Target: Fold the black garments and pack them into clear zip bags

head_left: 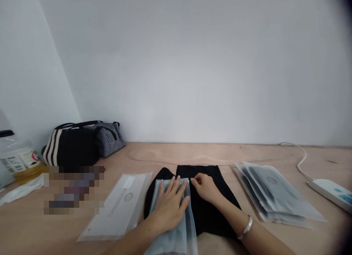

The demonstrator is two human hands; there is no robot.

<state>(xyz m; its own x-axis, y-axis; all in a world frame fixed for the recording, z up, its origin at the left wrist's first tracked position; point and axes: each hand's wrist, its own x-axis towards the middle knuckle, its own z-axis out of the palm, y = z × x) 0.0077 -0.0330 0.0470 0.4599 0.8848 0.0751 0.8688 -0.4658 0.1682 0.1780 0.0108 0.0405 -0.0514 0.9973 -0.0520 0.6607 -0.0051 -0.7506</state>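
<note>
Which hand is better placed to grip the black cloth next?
Probably the right hand: its fingers rest on the black cloth, while the left hand lies flat on the plastic bag.

Bare counter [170, 154] runs open behind the black garment [209, 207]. A striped bag [74, 145] blocks the left rear, while stacked packets [275, 196] and a power strip [332, 191] crowd the right.

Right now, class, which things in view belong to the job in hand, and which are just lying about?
In hand: left hand flat on the translucent bag; right hand on the black garment beneath it; likely also the labelled flat bag and the stack of packed bags.
Lying about: striped bag; bottle; power strip with its cable.
</note>
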